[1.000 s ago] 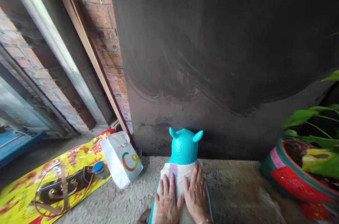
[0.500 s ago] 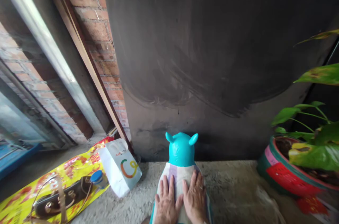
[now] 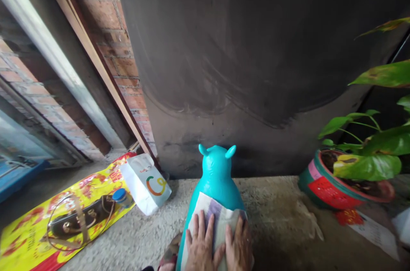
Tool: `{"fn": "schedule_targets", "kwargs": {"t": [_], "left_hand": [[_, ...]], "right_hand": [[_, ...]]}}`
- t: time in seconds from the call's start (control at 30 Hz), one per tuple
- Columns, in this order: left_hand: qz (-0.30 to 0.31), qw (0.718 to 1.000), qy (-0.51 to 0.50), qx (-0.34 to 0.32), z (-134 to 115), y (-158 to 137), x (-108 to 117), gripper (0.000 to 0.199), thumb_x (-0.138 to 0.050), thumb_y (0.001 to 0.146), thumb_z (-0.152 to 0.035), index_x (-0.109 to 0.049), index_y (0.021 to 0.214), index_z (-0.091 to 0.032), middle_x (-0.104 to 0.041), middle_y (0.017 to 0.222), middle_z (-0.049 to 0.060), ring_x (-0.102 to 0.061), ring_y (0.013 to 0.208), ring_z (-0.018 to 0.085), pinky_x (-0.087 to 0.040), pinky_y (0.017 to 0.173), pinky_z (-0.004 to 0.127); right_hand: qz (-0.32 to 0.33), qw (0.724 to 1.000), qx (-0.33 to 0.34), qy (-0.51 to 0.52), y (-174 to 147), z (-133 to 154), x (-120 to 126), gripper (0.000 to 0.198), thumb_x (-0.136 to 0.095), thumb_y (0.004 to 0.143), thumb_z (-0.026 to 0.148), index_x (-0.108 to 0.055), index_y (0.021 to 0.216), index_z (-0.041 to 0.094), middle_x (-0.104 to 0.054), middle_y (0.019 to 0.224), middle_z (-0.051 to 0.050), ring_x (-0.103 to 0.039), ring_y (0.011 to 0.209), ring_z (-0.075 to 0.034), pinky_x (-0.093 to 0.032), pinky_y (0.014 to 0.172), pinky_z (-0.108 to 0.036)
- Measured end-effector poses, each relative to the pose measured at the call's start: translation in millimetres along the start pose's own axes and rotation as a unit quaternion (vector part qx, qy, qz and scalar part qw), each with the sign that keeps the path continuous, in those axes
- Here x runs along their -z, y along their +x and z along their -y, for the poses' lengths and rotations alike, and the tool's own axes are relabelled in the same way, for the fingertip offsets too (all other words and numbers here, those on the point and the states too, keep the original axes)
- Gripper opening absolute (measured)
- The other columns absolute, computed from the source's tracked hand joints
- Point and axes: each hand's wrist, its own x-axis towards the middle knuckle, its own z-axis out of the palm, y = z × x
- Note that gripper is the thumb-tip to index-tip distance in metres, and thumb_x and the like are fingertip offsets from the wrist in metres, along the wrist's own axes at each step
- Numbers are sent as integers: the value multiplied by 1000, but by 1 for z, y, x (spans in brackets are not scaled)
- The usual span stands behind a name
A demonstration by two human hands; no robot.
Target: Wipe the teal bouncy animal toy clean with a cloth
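**Both palms flat on the cloth**

We press our left hand (image 3: 201, 247) and right hand (image 3: 238, 248), fingers spread and gripping nothing, on the pale striped cloth (image 3: 215, 217) draped over the turquoise eared inflatable toy (image 3: 216, 172). Smoothing seems underway; next needs even outward strokes. Left of our hands leans a white paper bag (image 3: 145, 183).

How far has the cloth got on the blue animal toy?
Done: the striped cloth already lies spread over the back of the teal toy. In hand: the left hand and right hand both press flat on it, side by side. Left: the toy's head and ears are bare, and the cloth's far corner looks a little crooked. The handbag and white bag lie untouched.
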Motion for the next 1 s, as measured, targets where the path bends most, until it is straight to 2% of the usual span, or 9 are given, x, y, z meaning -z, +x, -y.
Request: {"fn": "schedule_targets", "kwargs": {"t": [0.13,0.27,0.4,0.5,0.6,0.7,0.8,0.9,1.0], "left_hand": [[-16,1000,-9,5,-11,26,7,73,-49,87,-51,-20,149,-27,-2,161,10,5,148,36,-14,117,63],[-31,999,-15,13,-15,57,14,75,-48,87,-51,-18,150,-24,3,160,13,9,147,35,-16,117,62],[-67,998,4,23,-8,88,8,75,-42,91,-49,-13,151,-17,5,160,15,8,147,32,-19,118,58],[-109,994,14,16,3,110,-8,74,-40,91,-46,-13,152,-14,0,160,15,4,148,31,-22,118,57],[-166,986,-8,-2,14,133,-24,77,-40,91,-46,-11,153,-11,-4,161,16,-2,149,30,-23,119,55],[-226,972,-59,-23,19,150,-28,85,-40,91,-46,7,152,-10,-2,162,17,-5,150,28,-26,119,51],[-256,961,-97,-43,19,159,-20,89,-40,92,-46,20,149,-12,1,162,17,-6,149,28,-30,119,49],[-237,965,-107,-45,16,161,-9,88,-37,93,-47,19,149,-10,-1,161,18,-6,149,27,-29,119,50],[-203,974,-100,-24,13,159,-6,85,-38,91,-47,5,151,-3,-4,160,20,-7,149,28,-30,118,49]], "right_hand": [[20,997,74,-9,39,-4,0,64,-7,99,43,-62,121,17,-52,137,-20,-45,131,-36,-44,99,-56],[52,995,80,30,83,6,-9,66,-10,99,48,-60,124,14,-45,143,-22,-41,134,-40,-42,100,-60],[40,994,58,87,125,22,-22,69,-18,100,55,-38,143,5,-43,144,-25,-43,133,-35,-45,102,-52],[37,987,81,132,152,33,-20,69,-25,101,53,-17,151,6,-40,147,-22,-46,132,-27,-48,102,-39],[12,971,122,206,175,49,-11,69,-29,101,48,-2,153,12,-21,157,-18,-33,141,-25,-43,109,-39],[-44,953,135,266,191,67,-4,76,-38,98,51,1,154,17,-13,159,-18,-23,144,-32,-40,109,-52],[-55,949,92,295,199,80,-2,83,-47,93,57,-6,153,17,-27,153,-21,-35,138,-34,-44,104,-53],[-51,953,71,291,198,83,-3,79,-45,94,58,-12,151,15,-27,152,-22,-36,137,-34,-42,105,-54],[-45,963,65,259,187,74,-15,75,-36,97,57,-10,152,15,-21,156,-20,-33,140,-34,-42,106,-54]]}}
